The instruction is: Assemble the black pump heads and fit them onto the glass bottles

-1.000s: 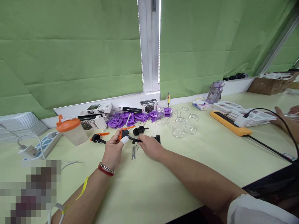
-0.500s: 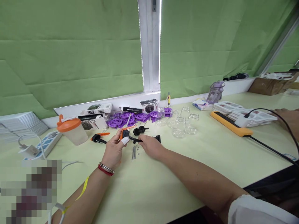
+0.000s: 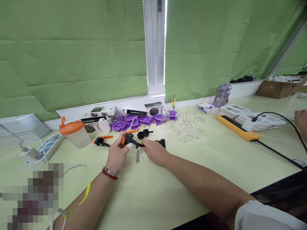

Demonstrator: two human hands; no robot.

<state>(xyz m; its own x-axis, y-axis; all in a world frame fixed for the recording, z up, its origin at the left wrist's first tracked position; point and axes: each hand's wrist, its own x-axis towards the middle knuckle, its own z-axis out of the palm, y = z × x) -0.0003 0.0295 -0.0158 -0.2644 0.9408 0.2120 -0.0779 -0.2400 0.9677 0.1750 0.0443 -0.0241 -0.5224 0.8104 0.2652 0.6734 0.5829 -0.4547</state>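
My left hand (image 3: 120, 150) is closed around an orange-and-black plastic part (image 3: 129, 138) with an orange lever and a thin metal rod pointing up. My right hand (image 3: 154, 150) pinches the black stem (image 3: 137, 144) running from that part; its fingertips are partly hidden. Long metal screws (image 3: 137, 157) and small nuts (image 3: 142, 152) lie on the table just below the hands. Another black part (image 3: 144, 134) rests behind them. A similar orange-and-black part (image 3: 102, 140) lies to the left. Beyond my right hand is a black piece (image 3: 163, 143).
Purple plastic parts (image 3: 118, 125), cup-holder boxes (image 3: 97, 126) and clear jars (image 3: 185, 131) stand at the back. An orange-lidded cup (image 3: 78, 137) is at left. An orange power strip (image 3: 235, 127) and purple bottle (image 3: 222, 95) are at right, near another person's hand (image 3: 301, 119).
The orange lever in my left hand has swung to point right, and the held part has tilted slightly. Both hands keep their grip. The other person's hand at right has shifted.
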